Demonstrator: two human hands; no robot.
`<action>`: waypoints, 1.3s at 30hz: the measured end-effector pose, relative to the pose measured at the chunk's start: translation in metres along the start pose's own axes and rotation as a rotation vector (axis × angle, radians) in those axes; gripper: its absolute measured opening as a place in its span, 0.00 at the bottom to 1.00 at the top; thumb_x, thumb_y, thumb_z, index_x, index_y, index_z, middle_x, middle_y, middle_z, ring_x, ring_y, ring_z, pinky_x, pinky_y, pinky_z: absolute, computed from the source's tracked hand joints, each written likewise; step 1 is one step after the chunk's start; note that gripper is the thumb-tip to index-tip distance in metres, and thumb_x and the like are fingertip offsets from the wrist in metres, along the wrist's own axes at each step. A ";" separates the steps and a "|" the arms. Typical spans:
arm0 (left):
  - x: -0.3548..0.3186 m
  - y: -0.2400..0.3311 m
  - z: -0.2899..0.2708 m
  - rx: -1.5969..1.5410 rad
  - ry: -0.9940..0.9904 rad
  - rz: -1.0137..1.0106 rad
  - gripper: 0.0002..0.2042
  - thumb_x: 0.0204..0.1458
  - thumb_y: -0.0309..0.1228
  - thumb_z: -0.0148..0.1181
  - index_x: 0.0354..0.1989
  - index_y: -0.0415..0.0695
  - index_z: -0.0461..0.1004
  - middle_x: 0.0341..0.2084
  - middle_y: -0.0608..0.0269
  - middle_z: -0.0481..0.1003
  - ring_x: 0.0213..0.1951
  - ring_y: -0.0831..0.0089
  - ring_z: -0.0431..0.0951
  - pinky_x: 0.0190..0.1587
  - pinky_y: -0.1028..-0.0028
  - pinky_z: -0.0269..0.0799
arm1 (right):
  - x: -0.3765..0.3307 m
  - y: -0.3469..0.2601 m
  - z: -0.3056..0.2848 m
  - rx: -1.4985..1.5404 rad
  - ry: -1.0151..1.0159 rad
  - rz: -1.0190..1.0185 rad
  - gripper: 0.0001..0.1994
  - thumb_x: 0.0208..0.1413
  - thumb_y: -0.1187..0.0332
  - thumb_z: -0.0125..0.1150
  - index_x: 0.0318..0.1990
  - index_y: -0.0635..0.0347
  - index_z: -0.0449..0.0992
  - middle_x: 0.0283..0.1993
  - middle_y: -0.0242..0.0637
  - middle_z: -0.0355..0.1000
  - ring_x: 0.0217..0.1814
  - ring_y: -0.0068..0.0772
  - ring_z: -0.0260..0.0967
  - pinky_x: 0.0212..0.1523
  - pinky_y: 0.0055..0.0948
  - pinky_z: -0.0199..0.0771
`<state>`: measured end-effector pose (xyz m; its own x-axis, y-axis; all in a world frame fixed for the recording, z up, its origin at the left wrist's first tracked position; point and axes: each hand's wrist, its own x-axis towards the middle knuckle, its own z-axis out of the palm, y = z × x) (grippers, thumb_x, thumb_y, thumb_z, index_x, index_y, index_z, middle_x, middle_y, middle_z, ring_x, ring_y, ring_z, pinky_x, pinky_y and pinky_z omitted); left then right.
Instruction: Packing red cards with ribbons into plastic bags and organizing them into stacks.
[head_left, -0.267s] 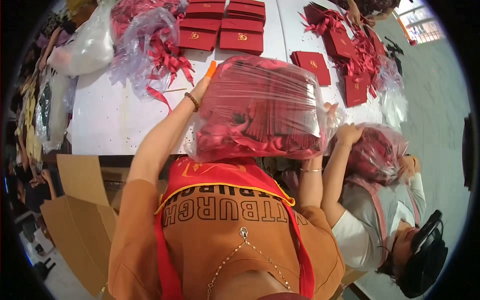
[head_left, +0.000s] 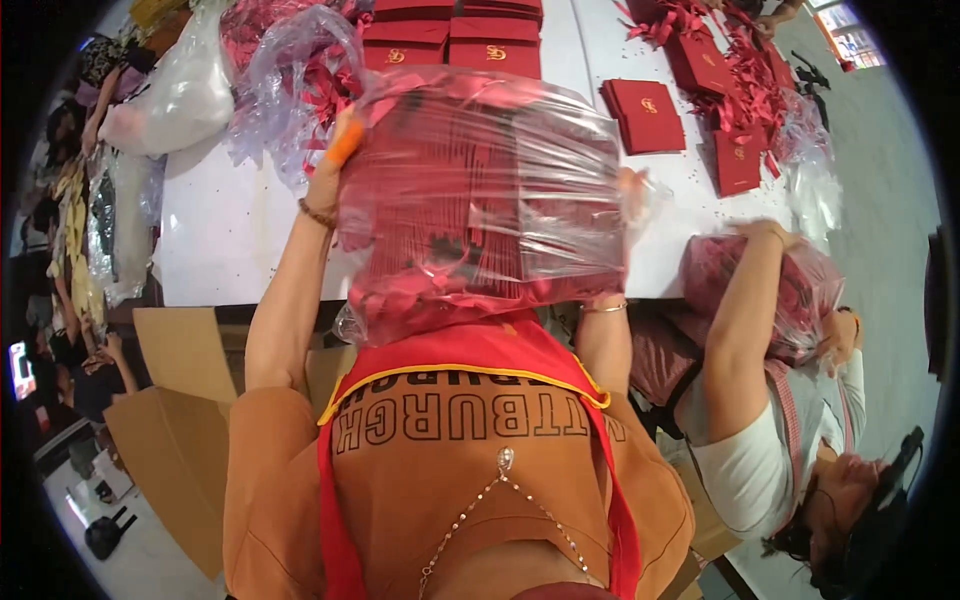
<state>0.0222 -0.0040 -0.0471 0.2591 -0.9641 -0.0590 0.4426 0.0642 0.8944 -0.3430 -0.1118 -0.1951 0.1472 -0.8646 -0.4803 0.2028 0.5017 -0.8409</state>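
Observation:
A large clear plastic bag (head_left: 470, 200), packed with rows of flat red paper pieces and red ribbon, is held up in front of my chest at the table's edge. My left hand (head_left: 334, 165), an orange cover on one finger, grips its left side. On the right side, my right hand (head_left: 630, 192) has hold of the bag, its fingers partly hidden by the crinkled plastic. Stretched film shines across the bag's right part. The lower side of the bag rests against or close to my red apron (head_left: 470, 345).
The white table (head_left: 225, 230) bears stacks of red folded packets (head_left: 493, 55), another red stack (head_left: 648, 118) and ribbon heaps (head_left: 745, 80). At right, a co-worker handles a similar bag (head_left: 812, 285). An open cardboard box (head_left: 165, 450) stands at left; a stuffed clear bag (head_left: 180, 105) lies far left.
My two hands have shifted the bag to the left, and it looks larger and turned more upright. The co-worker's near hand has moved across the top of their own bag.

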 end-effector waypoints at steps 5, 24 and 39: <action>0.014 -0.046 -0.060 0.515 0.145 0.006 0.24 0.53 0.41 0.48 0.55 0.42 0.58 0.53 0.61 0.61 0.52 0.72 0.62 0.52 0.73 0.59 | 0.058 0.001 0.062 0.130 -0.107 0.023 0.26 0.55 0.49 0.47 0.54 0.60 0.65 0.41 0.34 0.67 0.47 0.26 0.63 0.50 0.21 0.60; 0.130 -0.016 0.010 1.198 -1.004 -0.318 0.40 0.40 0.55 0.58 0.59 0.46 0.52 0.45 0.49 0.69 0.46 0.62 0.69 0.48 0.69 0.62 | 0.041 0.025 0.054 0.199 -0.339 -0.067 0.18 0.58 0.56 0.45 0.48 0.58 0.66 0.36 0.28 0.64 0.39 0.19 0.62 0.45 0.19 0.63; 0.088 -0.037 0.077 1.774 -0.797 0.308 0.50 0.29 0.63 0.57 0.62 0.57 0.44 0.49 0.56 0.62 0.48 0.57 0.64 0.45 0.57 0.59 | 0.037 0.021 0.057 0.430 -0.494 0.094 0.13 0.58 0.58 0.47 0.43 0.57 0.67 0.36 0.26 0.65 0.38 0.20 0.64 0.41 0.24 0.67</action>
<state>-0.0375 -0.1111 -0.0510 -0.4572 -0.8819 -0.1152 -0.8770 0.4254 0.2235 -0.2783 -0.1317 -0.2166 0.5891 -0.7541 -0.2904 0.5209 0.6291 -0.5770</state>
